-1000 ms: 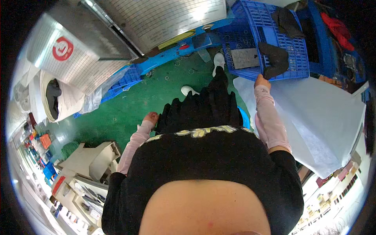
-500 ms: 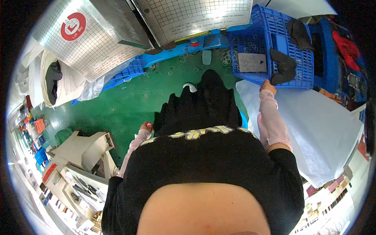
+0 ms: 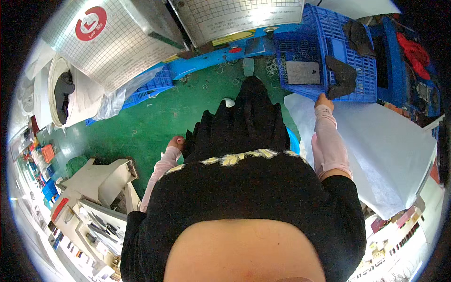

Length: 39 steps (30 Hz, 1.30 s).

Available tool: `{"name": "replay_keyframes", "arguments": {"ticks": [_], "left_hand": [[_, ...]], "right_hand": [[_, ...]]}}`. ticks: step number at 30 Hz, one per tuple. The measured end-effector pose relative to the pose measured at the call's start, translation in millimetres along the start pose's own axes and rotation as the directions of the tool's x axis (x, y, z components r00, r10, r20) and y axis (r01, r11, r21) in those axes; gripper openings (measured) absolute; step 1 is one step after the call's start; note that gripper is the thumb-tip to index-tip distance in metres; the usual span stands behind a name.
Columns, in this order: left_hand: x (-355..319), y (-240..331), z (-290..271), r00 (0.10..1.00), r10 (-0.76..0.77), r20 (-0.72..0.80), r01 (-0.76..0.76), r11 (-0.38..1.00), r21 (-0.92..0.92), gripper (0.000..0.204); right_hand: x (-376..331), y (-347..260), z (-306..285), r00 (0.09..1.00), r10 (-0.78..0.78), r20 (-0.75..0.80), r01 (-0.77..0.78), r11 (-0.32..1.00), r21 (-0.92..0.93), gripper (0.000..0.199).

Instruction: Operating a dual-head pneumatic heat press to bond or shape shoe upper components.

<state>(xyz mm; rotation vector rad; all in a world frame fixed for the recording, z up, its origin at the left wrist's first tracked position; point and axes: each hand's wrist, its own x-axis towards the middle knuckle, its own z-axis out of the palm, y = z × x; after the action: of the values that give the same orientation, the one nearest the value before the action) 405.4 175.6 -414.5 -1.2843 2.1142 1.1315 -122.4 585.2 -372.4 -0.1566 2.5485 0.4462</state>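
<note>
My right hand (image 3: 323, 100), in a pink sleeve, reaches forward and grips the near edge of a blue plastic crate (image 3: 310, 51). A black piece of fabric (image 3: 342, 77) hangs over that edge just right of the hand. A grey flat panel (image 3: 303, 72) lies inside the crate. My left hand (image 3: 176, 142) hangs at my side next to my black skirt, fingers curled, holding nothing that I can see.
A green floor (image 3: 155, 117) strewn with small rings lies ahead. A white sheet (image 3: 390, 141) covers a surface on the right. A large metal cabinet (image 3: 122, 42) stands at the back left, with another blue crate (image 3: 141, 91) below it. Cardboard boxes (image 3: 101, 176) stand at the left.
I have stepped forward, so the crate sits closer. My right hand stays on its edge. My left hand has swung slightly back beside my skirt.
</note>
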Motion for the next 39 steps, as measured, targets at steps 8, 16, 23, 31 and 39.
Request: {"name": "replay_keyframes", "arguments": {"ticks": [8,16,23,31,39], "left_hand": [[-9.8,-72.6,10.7,1.0,-0.01,-0.013,0.011,1.0,0.022,0.028],[-34.2,-71.8,15.8,0.999,-0.032,0.005,0.033,0.997,-0.065,0.028],[-28.8,-56.1,13.7,0.998,-0.051,0.037,0.055,0.992,-0.117,0.028],[-34.8,-38.6,9.6,0.996,-0.046,0.074,0.058,0.984,-0.169,0.028],[-27.1,-36.6,12.7,0.992,-0.059,0.108,0.083,0.969,-0.232,0.028]], "right_hand": [[7.4,0.3,1.5,0.997,0.075,0.026,-0.076,0.996,0.046,0.03],[1.7,-1.0,-10.6,0.995,-0.01,0.101,0.008,1.0,0.017,0.031],[5.6,0.6,-4.8,0.998,0.003,0.06,-0.002,1.0,-0.01,0.028],[3.9,7.5,8.2,0.997,0.066,-0.032,-0.064,0.995,0.081,0.021],[8.1,5.6,-1.5,0.996,-0.002,0.087,0.003,1.0,-0.017,0.031]]}}
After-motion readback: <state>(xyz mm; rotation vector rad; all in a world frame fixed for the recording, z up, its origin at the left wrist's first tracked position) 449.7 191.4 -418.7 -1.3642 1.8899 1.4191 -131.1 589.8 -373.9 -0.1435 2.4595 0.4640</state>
